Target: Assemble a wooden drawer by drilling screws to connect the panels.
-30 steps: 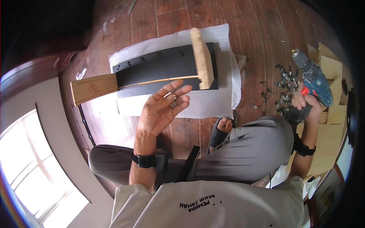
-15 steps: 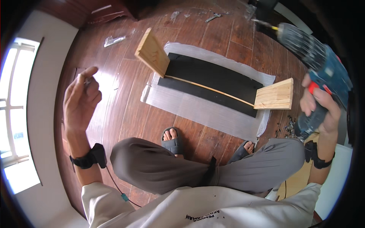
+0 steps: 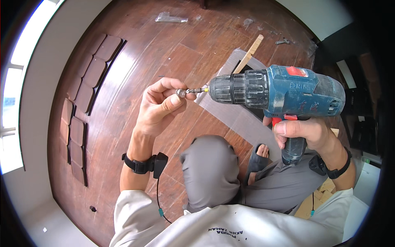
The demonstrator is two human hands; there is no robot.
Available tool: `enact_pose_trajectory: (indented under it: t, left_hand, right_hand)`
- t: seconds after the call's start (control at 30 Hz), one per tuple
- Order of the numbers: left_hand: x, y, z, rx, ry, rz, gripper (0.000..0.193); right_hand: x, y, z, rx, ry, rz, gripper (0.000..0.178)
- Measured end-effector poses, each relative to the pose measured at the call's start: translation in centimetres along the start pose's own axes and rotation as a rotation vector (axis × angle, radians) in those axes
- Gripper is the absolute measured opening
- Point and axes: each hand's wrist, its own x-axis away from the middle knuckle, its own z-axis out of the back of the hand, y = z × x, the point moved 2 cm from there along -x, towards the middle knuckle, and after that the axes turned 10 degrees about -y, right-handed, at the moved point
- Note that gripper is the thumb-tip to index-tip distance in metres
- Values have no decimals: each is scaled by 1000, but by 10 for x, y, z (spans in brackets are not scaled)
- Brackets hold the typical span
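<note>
Your left hand (image 3: 160, 107) has thumb and forefinger narrowed in a pinch on a small round silvery metal piece (image 3: 181, 93), at the end of a slim dark metal drill bit (image 3: 196, 90). Whether the piece is fully seated on the bit, I cannot tell. Your right hand (image 3: 308, 131) is wrapped around the black grip of a teal-blue cordless drill with a ribbed black chuck (image 3: 296, 96), which is held level and points at your left fingertips. Your right forefinger is near the red trigger; whether it presses, I cannot tell.

Left of your left fingers, red-brown plank floor (image 3: 131, 78) gives room as far as the rows of dark brown tiles with rounded corners (image 3: 94, 73); the pale wall (image 3: 33, 103) is well beyond them. Below those fingers is your grey-trousered knee (image 3: 210, 173), apart from the hand. To their right, behind the drill, a white foam sheet (image 3: 224, 117) lies with its edge slanting across the floor, and an upright pale wooden board (image 3: 249, 53) rises just above the chuck. Far above your left fingers lies a clear plastic packet (image 3: 170, 19); your right forearm is close over your other knee.
</note>
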Motion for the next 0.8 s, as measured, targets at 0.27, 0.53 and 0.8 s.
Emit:
enact_pose_trajectory:
  t: [0.27, 0.53, 0.8]
  left_hand:
    - [-9, 49, -16, -114, 60, -2, 24]
    - [-74, 72, -31, -770, 50, 23, 24]
    - [-171, -42, 35, -1323, 170, 140, 26]
  right_hand:
    - [-22, -46, -5, 91, -47, 55, 36]
    - [-65, -85, 80, 342, -224, 308, 29]
    - [-164, -137, 187, 1049, -107, -9, 40]
